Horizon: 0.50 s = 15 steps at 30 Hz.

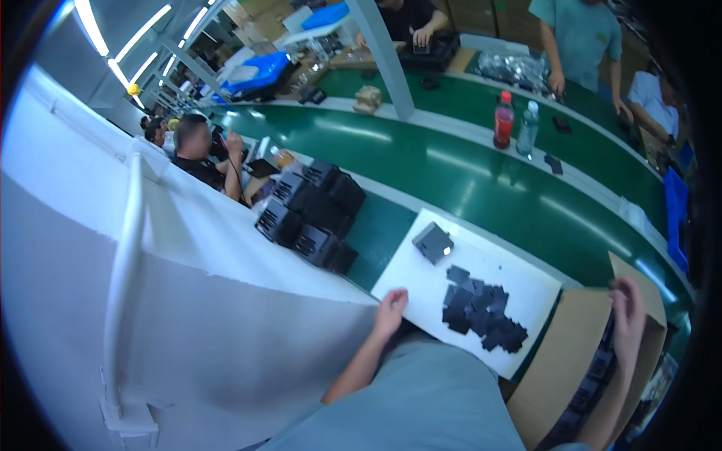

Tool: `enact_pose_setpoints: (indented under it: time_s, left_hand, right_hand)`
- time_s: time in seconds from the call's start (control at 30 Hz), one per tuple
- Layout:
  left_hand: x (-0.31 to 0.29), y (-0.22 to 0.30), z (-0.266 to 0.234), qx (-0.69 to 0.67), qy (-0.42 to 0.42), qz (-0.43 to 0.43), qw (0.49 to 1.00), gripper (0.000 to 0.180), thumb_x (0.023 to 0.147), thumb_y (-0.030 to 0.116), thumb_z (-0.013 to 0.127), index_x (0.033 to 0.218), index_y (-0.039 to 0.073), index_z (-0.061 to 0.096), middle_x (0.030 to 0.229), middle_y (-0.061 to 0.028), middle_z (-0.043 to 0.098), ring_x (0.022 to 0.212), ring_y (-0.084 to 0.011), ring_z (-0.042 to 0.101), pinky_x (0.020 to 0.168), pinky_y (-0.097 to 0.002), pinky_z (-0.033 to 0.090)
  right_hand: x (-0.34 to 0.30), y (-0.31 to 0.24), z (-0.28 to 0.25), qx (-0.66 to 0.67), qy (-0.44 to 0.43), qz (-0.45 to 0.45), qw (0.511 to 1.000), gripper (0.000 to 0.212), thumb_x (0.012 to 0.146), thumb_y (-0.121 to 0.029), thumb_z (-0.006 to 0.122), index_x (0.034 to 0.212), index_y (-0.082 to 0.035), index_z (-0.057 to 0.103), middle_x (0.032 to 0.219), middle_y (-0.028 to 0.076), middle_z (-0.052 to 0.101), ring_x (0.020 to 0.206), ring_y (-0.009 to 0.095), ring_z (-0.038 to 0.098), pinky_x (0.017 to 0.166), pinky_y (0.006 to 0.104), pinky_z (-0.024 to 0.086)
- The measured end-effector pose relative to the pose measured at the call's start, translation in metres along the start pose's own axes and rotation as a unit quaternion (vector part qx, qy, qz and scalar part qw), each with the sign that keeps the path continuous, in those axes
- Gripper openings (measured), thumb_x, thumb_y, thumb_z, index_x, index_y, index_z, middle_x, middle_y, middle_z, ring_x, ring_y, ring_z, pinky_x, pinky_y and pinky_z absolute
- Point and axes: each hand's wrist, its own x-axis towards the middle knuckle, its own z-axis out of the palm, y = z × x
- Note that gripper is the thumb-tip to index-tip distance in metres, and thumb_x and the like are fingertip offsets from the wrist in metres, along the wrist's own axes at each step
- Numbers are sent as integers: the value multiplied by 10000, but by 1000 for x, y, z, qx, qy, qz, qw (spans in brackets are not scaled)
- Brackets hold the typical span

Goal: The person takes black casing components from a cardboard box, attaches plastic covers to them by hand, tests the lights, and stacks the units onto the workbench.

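Left hand (pixel 391 307): forearm rises from the lower edge; fingers curled together, resting on the near edge of the white sheet (pixel 519 282).
Right hand (pixel 628 308): reaches forward, fingers loosely apart on the cardboard box (pixel 564 353) rim.
Black flat pieces (pixel 481 310): piled right of the left fingers, well apart.
Black block (pixel 432 242): beyond the pile.
Hidden: box contents mostly dark, unclear.

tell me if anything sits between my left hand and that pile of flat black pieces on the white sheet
Nothing visible does. The left hand rests on the near edge of the white sheet, and only bare sheet lies between it and the pile of flat black pieces. The small black box sits farther back, off that line.
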Motion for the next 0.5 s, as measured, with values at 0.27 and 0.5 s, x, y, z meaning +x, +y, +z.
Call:
enact_pose_setpoints:
  time_s: [0.27, 0.5]
  left_hand:
    - [-53, 6, -35, -38, -107, -26, 993, 285, 904, 233, 550, 1100, 26, 574, 989, -97, 624, 930, -156, 566, 827, -283, 438]
    - [-92, 6, -70, -35, -113, -107, 987, 280, 907, 252, 549, 1122, 73, 567, 984, -46, 604, 892, -129, 549, 813, -270, 435]
  right_hand:
    - [104, -71, 332, -88, -570, -196, 793, 744, 840, -599, 480, 1184, 60, 506, 1142, 260, 557, 1055, 347, 555, 903, 371, 438]
    - [24, -71, 559, 117, -527, 142, 830, 1165, 670, -723, 582, 1403, 56, 121, 1461, 229, 143, 1345, 328, 223, 1090, 387, 225]
